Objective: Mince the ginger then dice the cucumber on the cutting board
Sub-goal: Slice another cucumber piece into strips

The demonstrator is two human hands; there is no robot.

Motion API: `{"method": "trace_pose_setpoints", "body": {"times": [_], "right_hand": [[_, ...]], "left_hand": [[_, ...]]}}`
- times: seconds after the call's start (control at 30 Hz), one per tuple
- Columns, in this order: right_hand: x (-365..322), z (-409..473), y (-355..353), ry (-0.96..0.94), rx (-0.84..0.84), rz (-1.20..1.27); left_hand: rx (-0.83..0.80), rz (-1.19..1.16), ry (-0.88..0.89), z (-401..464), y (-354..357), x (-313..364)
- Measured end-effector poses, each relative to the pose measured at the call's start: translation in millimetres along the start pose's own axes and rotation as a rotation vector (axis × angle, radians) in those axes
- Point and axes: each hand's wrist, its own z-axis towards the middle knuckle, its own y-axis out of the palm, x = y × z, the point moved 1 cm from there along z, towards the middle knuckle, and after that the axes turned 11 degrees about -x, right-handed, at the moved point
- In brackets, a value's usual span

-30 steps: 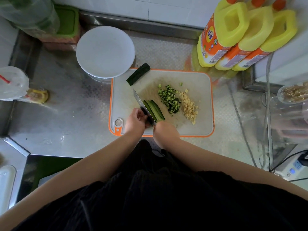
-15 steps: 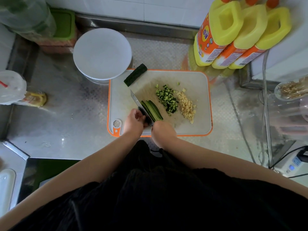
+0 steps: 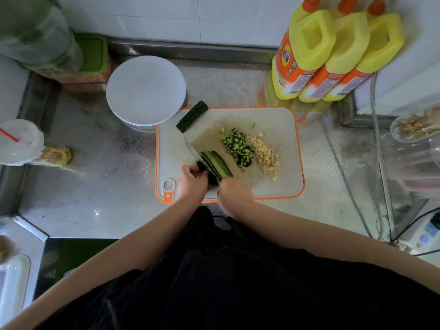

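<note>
Cucumber strips (image 3: 217,164) sliced lengthwise, dicing half done

Lay flat and side by side on the near-left part of the board (image 3: 281,120), just right of the knife (image 3: 194,150), probably so as to be cross-cut together into dice. Gripped the knife from the board's near edge with the right hand (image 3: 234,190), fingers wrapped over a handle hidden beneath. Kept the blade on edge, slanting from the near edge toward the far-left corner, parallel to the strips; judged this a lengthwise cut. Pinched the dark uncut remainder just left of the blade with the left hand (image 3: 191,179), fingers curled back, likely to steady it and keep fingertips off the edge. Heaped the dice (image 3: 238,148) at the board's middle and the ginger (image 3: 265,156) just right of that, touching or nearly so, out of the blade's way; judged the mincing finished. Parked a spare piece (image 3: 191,116) across the far-left corner, overhanging the rim, seemingly awaiting its turn. Set a plate (image 3: 145,90) just beyond that corner, off the board, perhaps for the finished cuts.
</note>
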Motion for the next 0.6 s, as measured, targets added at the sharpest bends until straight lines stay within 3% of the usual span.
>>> {"method": "trace_pose_setpoints", "body": {"times": [0.43,0.6], "right_hand": [[7.9,-9.0,-4.3,-0.074,0.007,-0.016],[19.3,-15.4,-11.9,-0.076,0.044,0.124]], "left_hand": [[-0.02,-0.039,0.025,0.0,-2.9,-1.8],[-0.002,0.02,0.06,-1.1,-1.1,0.2]]}}
